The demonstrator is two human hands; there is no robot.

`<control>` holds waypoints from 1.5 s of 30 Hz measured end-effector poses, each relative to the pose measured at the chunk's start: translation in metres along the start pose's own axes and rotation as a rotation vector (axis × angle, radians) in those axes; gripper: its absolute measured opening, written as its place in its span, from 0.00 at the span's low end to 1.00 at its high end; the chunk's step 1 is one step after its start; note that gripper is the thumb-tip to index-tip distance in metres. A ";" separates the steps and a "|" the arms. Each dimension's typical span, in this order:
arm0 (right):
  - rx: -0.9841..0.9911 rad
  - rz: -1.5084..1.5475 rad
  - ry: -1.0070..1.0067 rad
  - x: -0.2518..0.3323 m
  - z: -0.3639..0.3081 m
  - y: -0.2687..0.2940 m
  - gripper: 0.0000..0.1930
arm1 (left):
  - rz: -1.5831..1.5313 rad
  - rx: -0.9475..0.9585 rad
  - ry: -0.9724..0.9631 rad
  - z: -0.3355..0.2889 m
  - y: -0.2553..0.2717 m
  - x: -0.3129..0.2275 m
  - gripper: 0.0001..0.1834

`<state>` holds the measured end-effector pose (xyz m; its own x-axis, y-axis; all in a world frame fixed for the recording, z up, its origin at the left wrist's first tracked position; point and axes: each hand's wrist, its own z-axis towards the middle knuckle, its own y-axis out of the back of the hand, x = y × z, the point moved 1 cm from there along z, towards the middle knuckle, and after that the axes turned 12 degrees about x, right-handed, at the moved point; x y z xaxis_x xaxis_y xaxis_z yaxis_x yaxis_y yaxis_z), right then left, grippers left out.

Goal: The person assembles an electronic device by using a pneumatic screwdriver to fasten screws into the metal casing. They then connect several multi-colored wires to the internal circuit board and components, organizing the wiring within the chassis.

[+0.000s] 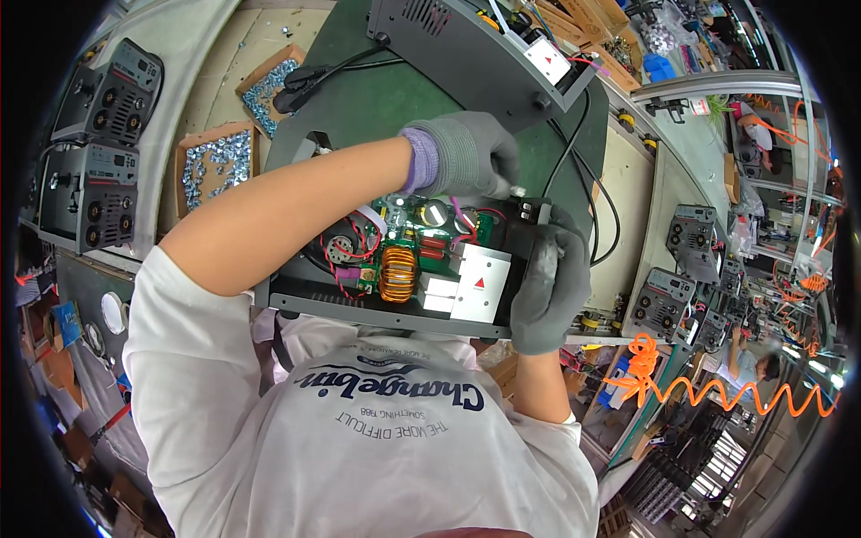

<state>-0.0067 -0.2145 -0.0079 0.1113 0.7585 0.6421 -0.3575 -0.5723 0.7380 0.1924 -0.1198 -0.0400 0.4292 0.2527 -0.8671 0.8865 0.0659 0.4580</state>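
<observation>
An open welding machine [354, 303] lies in front of me, its dark casing showing a green circuit board, a copper-wound coil [397, 273] and a white plate [482, 284] with a red triangle. My left hand [468, 154], in a grey glove with a purple cuff, reaches over the board with fingers curled. A small whitish piece [517, 191] shows at its fingertips, too small to name. My right hand [552, 287], also gloved, wraps round the right end of the casing, beside a black switch-like part [529, 210]. Its fingertips are partly hidden.
Another dark machine casing [475, 63] stands behind on the green mat [430, 103], with black cables [587, 166] at its right. Cardboard trays of screws [215, 168] sit at left. Finished-looking machines [109, 193] line both sides. An orange coiled hose [717, 394] hangs at right.
</observation>
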 end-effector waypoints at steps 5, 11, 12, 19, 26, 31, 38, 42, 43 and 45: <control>0.053 -0.006 0.023 -0.008 -0.009 -0.003 0.17 | -0.011 0.037 0.104 -0.007 -0.004 -0.001 0.13; 0.041 0.077 -0.028 -0.004 -0.006 -0.006 0.15 | -0.106 0.119 0.188 0.002 -0.015 0.005 0.15; 0.040 0.028 -0.014 -0.005 -0.006 -0.005 0.14 | -0.083 0.107 0.173 0.001 -0.015 0.002 0.15; 0.052 0.049 -0.037 -0.005 -0.006 -0.005 0.14 | -0.020 0.041 0.099 -0.005 -0.014 -0.003 0.15; 0.037 0.108 -0.040 -0.004 -0.005 -0.007 0.14 | -0.003 0.011 0.088 -0.005 -0.013 -0.004 0.15; 0.036 0.116 -0.036 -0.011 -0.007 -0.007 0.14 | 0.033 0.022 0.098 -0.008 -0.014 -0.012 0.14; 0.030 0.017 0.016 -0.009 -0.005 -0.007 0.16 | 0.151 0.033 0.178 0.001 -0.025 -0.021 0.10; 0.065 -0.050 0.047 -0.007 -0.006 -0.007 0.16 | 0.290 0.033 0.151 0.004 -0.029 -0.028 0.09; 0.065 -0.032 0.053 -0.007 -0.004 -0.007 0.16 | 0.312 0.027 0.124 0.004 -0.029 -0.026 0.09; 0.063 -0.016 0.021 -0.006 -0.004 -0.006 0.16 | 0.364 0.014 0.064 0.007 -0.029 -0.022 0.09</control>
<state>-0.0092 -0.2145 -0.0166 0.0965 0.7736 0.6263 -0.2966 -0.5783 0.7600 0.1585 -0.1342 -0.0351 0.7055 0.3175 -0.6336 0.6802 -0.0525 0.7311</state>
